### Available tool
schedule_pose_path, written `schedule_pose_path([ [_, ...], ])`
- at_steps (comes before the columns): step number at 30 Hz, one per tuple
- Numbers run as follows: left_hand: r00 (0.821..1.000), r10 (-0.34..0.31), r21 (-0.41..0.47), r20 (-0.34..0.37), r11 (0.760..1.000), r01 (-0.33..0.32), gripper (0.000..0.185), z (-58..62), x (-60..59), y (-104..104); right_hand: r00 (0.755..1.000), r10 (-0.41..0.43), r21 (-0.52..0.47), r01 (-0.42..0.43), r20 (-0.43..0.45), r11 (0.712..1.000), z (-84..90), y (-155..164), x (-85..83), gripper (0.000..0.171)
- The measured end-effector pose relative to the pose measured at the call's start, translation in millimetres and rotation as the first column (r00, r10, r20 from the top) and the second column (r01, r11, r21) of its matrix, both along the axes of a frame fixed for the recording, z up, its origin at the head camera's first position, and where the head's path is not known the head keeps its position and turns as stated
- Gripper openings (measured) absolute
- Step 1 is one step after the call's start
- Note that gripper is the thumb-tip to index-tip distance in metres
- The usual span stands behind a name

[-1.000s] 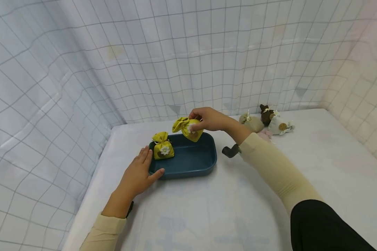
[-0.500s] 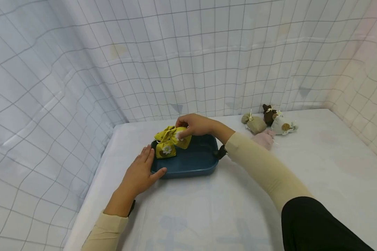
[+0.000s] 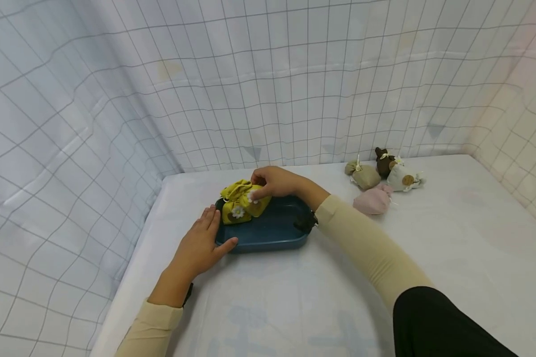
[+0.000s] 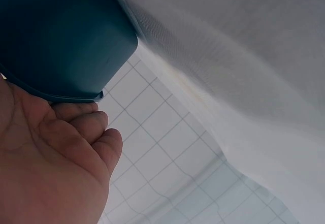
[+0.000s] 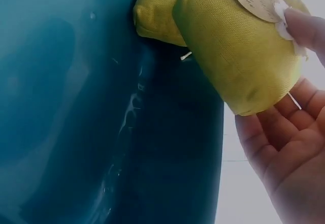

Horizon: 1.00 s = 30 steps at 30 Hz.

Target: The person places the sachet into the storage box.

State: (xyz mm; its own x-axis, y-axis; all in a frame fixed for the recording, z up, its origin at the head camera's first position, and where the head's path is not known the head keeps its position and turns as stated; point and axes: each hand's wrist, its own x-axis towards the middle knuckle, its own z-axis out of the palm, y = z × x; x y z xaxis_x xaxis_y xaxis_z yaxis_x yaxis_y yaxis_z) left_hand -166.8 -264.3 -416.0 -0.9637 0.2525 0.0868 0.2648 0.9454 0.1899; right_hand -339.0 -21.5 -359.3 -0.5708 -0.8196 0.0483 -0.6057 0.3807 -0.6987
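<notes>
Since a second ago, one yellow pouch [image 3: 254, 202] is lowered from above the tray's far rim into the blue tray [image 3: 272, 233], against the second pouch [image 3: 234, 212]. It is pinched by the right hand [image 3: 272, 182]. The tray is steadied by the flat, open left hand [image 3: 201, 248], unmoved at its near corner.

A white tabletop [image 3: 451, 258] carries a dark blue tray [image 3: 272, 237] near its far left corner. Toward the far edge, right of the middle, four small cloth pouches lie close together: olive [image 3: 365, 176], brown [image 3: 382, 159], white [image 3: 403, 177] and pink [image 3: 373, 201].
</notes>
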Motion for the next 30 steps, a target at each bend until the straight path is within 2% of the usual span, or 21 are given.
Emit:
schedule_pose_path([
  [10,1.000,-0.001,-0.001,-0.002,1.000,0.001,0.097,-2.3,-0.2,0.0,0.997,-0.061,0.064,0.064,-0.049,0.996,-6.6,-0.8,0.9,0.033],
  [24,1.000,-0.011,0.003,-0.020,1.000,0.011,0.097,-2.2,-1.6,-0.7,0.992,-0.098,0.148,0.108,-0.073,0.983,-8.7,-3.2,6.8,0.030],
  [30,1.000,-0.005,0.008,-0.017,1.000,0.006,0.097,-1.4,-0.7,0.1,0.990,-0.122,0.153,0.131,-0.068,0.980,-9.0,-5.4,7.0,0.032],
])
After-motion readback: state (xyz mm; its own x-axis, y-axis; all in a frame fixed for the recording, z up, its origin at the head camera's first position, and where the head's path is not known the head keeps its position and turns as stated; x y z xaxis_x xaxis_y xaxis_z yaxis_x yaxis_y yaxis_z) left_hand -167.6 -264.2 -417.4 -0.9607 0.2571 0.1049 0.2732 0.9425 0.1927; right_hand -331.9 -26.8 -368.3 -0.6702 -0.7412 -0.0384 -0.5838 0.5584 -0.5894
